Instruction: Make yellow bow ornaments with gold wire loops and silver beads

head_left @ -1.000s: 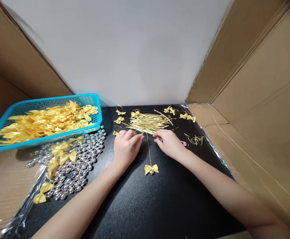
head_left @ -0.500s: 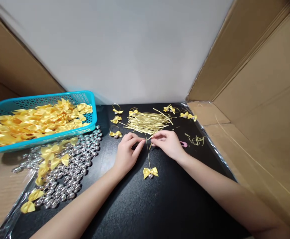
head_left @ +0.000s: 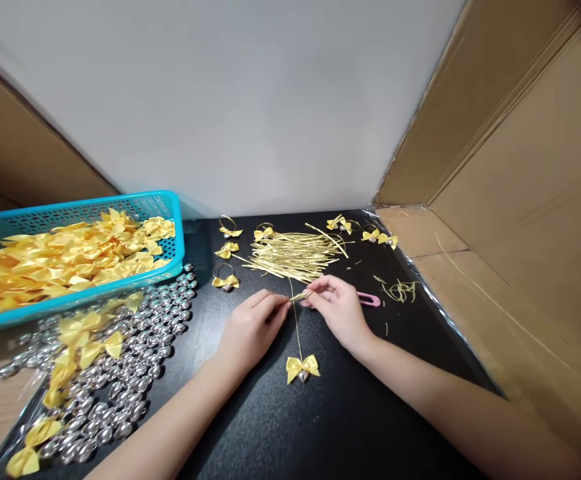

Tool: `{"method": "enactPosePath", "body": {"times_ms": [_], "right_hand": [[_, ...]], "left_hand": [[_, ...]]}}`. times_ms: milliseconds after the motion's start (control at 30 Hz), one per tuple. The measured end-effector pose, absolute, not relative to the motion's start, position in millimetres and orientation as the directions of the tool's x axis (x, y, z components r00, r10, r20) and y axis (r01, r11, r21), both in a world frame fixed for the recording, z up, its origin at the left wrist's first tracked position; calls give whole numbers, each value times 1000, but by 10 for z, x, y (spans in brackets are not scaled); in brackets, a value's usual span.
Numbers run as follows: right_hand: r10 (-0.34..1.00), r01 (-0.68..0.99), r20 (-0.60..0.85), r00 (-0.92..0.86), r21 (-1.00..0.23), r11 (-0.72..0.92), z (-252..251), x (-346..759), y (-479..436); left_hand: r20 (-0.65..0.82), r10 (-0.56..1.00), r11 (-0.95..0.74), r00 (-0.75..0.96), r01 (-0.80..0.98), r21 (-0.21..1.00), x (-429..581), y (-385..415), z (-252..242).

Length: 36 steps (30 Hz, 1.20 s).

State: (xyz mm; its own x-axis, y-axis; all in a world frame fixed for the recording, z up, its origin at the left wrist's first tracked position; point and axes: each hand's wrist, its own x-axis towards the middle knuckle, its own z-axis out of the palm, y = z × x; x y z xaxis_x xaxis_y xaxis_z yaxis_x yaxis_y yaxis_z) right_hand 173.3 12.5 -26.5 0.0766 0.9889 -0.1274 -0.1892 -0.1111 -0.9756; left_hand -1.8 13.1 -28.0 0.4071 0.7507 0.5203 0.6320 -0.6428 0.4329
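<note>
My left hand [head_left: 255,328] and my right hand [head_left: 339,312] face each other just in front of the pile of gold twist ties [head_left: 295,253]. Both are closed in a fingertip pinch on a short gold twist tie [head_left: 299,296], one at each end. A thin gold cord [head_left: 297,330] runs behind or under this tie; which one I cannot tell. At the cord's near end lies a yellow satin bow [head_left: 294,367] with a silver heart bead [head_left: 303,377], flat on the black table [head_left: 250,413].
A turquoise basket [head_left: 178,243] of yellow bows stands at left, beside many silver beads [head_left: 135,380] and loose bows [head_left: 101,348]. Bows with cord loops [head_left: 226,281] lie around the pile. A pink oblong object [head_left: 369,299] and cord scraps [head_left: 399,290] lie right, near cardboard walls [head_left: 520,133].
My view has shifted slightly, so the hands and bow sit lower. The tie between my fingertips now shows more clearly, and more of the pink object is visible.
</note>
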Motion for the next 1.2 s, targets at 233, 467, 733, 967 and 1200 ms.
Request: {"method": "enactPosePath", "body": {"times_ms": [233,467,733,967,1200], "right_hand": [[987,-213,-144,69,-969,-127,-289,1715,109],[983,-219,-176,50,-962,-162,-275,1721,107],[996,-106,-90,-20,-990,-91,-320,1717,94],[927,259,371,-61,-891,374,-321,1732,6],[645,421,557,-524,-489,764,-194,1604,-141]], "left_hand": [[243,943,-326,228,468,822,-12,133,-279],[65,982,-116,178,294,949,-20,147,-307],[50,984,-101,172,306,947,-4,154,-290],[22,981,-90,195,346,934,-12,153,-301],[196,956,-281,217,504,817,38,93,-230]]}}
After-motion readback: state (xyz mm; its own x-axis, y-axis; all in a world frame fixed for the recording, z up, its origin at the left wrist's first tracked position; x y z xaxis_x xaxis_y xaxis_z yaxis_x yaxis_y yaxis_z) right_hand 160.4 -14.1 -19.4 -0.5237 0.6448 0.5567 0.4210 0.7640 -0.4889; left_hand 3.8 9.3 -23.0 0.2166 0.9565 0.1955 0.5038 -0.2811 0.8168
